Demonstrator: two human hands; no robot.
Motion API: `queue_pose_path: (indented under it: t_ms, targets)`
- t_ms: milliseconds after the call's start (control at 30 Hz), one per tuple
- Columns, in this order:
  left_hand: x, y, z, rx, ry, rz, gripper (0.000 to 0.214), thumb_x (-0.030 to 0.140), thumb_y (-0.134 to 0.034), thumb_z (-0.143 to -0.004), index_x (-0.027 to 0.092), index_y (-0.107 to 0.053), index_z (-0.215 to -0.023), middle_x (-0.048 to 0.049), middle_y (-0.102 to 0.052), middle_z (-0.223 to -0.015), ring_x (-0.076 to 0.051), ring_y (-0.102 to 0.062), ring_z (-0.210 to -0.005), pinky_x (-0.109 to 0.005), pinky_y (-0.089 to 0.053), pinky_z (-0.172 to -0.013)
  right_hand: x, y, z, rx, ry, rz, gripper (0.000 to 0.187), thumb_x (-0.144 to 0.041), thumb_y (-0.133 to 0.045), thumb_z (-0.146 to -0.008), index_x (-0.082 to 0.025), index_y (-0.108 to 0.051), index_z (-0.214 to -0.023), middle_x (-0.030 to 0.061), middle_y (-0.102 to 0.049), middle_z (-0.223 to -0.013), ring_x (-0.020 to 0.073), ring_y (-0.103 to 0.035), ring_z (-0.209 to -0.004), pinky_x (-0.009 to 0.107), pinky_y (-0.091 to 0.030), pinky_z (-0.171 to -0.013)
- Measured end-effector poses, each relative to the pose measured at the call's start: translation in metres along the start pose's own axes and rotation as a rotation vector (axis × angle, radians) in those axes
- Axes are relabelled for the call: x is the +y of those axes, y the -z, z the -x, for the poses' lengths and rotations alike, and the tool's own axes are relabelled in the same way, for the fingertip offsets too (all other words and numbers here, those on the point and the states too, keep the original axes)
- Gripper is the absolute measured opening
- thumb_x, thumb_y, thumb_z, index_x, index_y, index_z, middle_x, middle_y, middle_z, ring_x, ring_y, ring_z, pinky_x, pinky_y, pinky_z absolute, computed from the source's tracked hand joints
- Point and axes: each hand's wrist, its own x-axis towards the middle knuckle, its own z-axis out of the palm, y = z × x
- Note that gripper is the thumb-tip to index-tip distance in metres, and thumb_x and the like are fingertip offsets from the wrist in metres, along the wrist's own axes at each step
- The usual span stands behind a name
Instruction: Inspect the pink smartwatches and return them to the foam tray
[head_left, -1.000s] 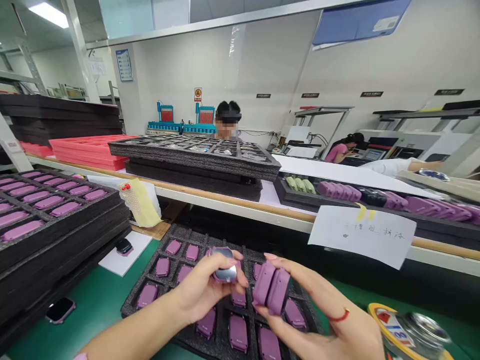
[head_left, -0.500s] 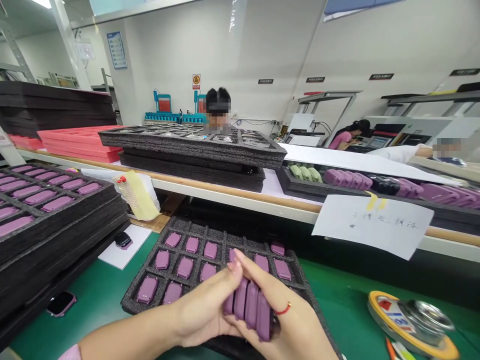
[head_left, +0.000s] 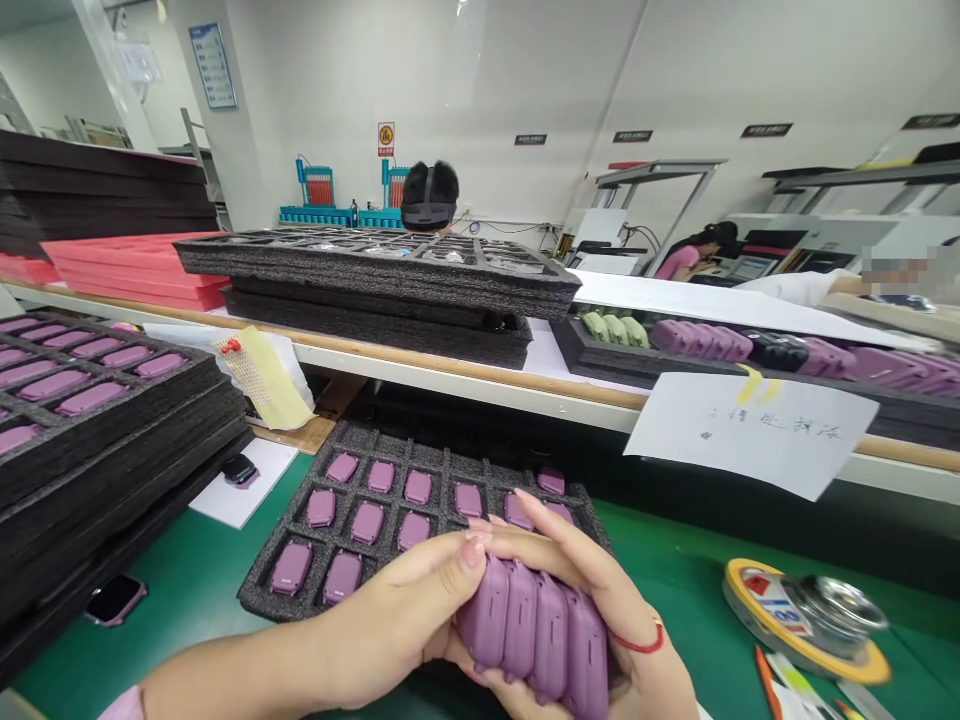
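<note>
Both my hands hold a row of several purple watch cases [head_left: 536, 630] pressed side by side, low in the middle of the view. My left hand [head_left: 409, 615] grips the row's left end, thumb on top. My right hand [head_left: 600, 620], with a red string at the wrist, cups the row from behind and below. Just under and beyond them lies a black foam tray [head_left: 352, 445] on the green mat, with more purple cases sitting in its pockets.
A stack of black foam trays with purple cases [head_left: 97, 420] stands at the left. A loose watch [head_left: 116, 598] lies by it. A tape roll with a metal tin [head_left: 810, 615] sits at the right. A paper note [head_left: 750, 430] hangs from the shelf. Other people work behind.
My left hand brought its single case to the ones in my right hand; both hands then closed the cases into one row and dropped lower and nearer to me.
</note>
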Motion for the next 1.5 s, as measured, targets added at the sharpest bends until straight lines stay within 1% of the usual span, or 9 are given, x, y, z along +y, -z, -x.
queue_pose_path:
  t_ms: [100,200,333,500,700,1167,1300,1400,1500]
  targets:
    - [0.005,-0.001,0.000,-0.036,-0.015,-0.054,0.057,0.064,-0.069,-0.085,0.015,-0.065,-0.114,-0.0032,-0.062,-0.088,-0.013,-0.062,-0.082,-0.024,-0.048,-0.075,-0.001,-0.003,-0.001,0.024,0.002,0.009,0.088,-0.030,-0.075,-0.086,-0.030,-0.024,-0.158,0.0062,-0.073,-0.124,0.0300,-0.070,-0.117,0.045,-0.056,-0.107]
    - [0.009,-0.002,0.001,-0.119,-0.096,-0.210,0.046,0.041,-0.082,-0.081,0.018,-0.066,-0.117,-0.0069,-0.065,-0.110,-0.021,-0.063,-0.108,-0.033,-0.048,-0.096,-0.003,-0.007,-0.002,0.049,0.013,-0.025,0.078,-0.042,-0.066,-0.093,-0.029,-0.024,-0.158,0.0078,-0.073,-0.123,0.0312,-0.069,-0.118,0.049,-0.056,-0.107]
    - [0.011,-0.003,0.001,-0.035,-0.093,-0.365,0.056,0.017,-0.088,-0.069,0.021,-0.064,-0.120,-0.0064,-0.063,-0.126,-0.025,-0.060,-0.119,-0.036,-0.048,-0.101,-0.004,-0.010,0.000,0.056,-0.006,-0.005,0.075,-0.049,-0.062,-0.095,-0.027,-0.027,-0.157,0.0100,-0.075,-0.120,0.0339,-0.068,-0.120,0.052,-0.055,-0.107]
    - [0.008,-0.003,-0.001,-0.106,-0.141,-0.319,0.035,0.028,-0.075,-0.085,0.018,-0.063,-0.117,-0.0075,-0.065,-0.117,-0.026,-0.062,-0.115,-0.039,-0.049,-0.099,0.001,-0.010,0.001,0.054,0.037,0.034,0.076,-0.039,-0.065,-0.094,-0.030,-0.027,-0.158,0.0091,-0.071,-0.129,0.0314,-0.069,-0.118,0.049,-0.056,-0.107]
    - [0.007,-0.004,-0.001,-0.029,-0.111,-0.351,0.062,0.014,-0.090,-0.065,0.019,-0.062,-0.120,-0.0087,-0.061,-0.129,-0.027,-0.061,-0.119,-0.039,-0.049,-0.100,0.005,-0.007,-0.002,-0.007,0.026,-0.035,0.081,-0.048,-0.066,-0.092,-0.031,-0.024,-0.159,0.0086,-0.069,-0.133,0.0315,-0.068,-0.119,0.048,-0.056,-0.107]
    - [0.016,-0.007,-0.004,-0.130,-0.103,-0.361,0.051,0.017,-0.092,-0.064,0.019,-0.072,-0.111,-0.0042,-0.070,-0.115,-0.026,-0.066,-0.112,-0.035,-0.052,-0.097,-0.006,-0.012,-0.002,0.054,0.005,0.009,0.076,-0.055,-0.053,-0.096,-0.031,-0.021,-0.161,0.0115,-0.072,-0.126,0.0347,-0.070,-0.117,0.053,-0.055,-0.107]
    - [0.010,-0.006,-0.009,-0.134,-0.174,-0.308,0.048,0.022,-0.094,-0.063,0.016,-0.075,-0.107,-0.0059,-0.072,-0.111,-0.029,-0.065,-0.115,-0.039,-0.050,-0.103,0.007,-0.011,-0.003,-0.001,0.170,0.078,0.076,-0.053,-0.047,-0.100,-0.027,-0.013,-0.163,0.0113,-0.076,-0.120,0.0323,-0.070,-0.117,0.050,-0.058,-0.102]
    - [0.005,-0.004,-0.007,-0.050,-0.234,-0.345,0.048,0.020,-0.093,-0.063,0.018,-0.075,-0.108,-0.0052,-0.073,-0.113,-0.027,-0.066,-0.115,-0.039,-0.047,-0.106,0.009,-0.008,-0.005,-0.069,0.282,0.164,0.074,-0.050,-0.042,-0.102,-0.026,-0.007,-0.163,0.0118,-0.073,-0.126,0.0329,-0.060,-0.131,0.059,-0.046,-0.112]
    - [0.004,-0.002,-0.001,0.045,-0.318,-0.487,0.051,0.016,-0.091,-0.067,0.022,-0.074,-0.115,-0.0035,-0.073,-0.119,-0.024,-0.065,-0.116,-0.034,-0.045,-0.108,0.005,-0.001,-0.004,-0.049,0.170,0.128,0.082,-0.059,-0.054,-0.094,-0.034,-0.015,-0.162,0.0111,-0.066,-0.138,0.0365,-0.048,-0.140,0.065,-0.035,-0.117]
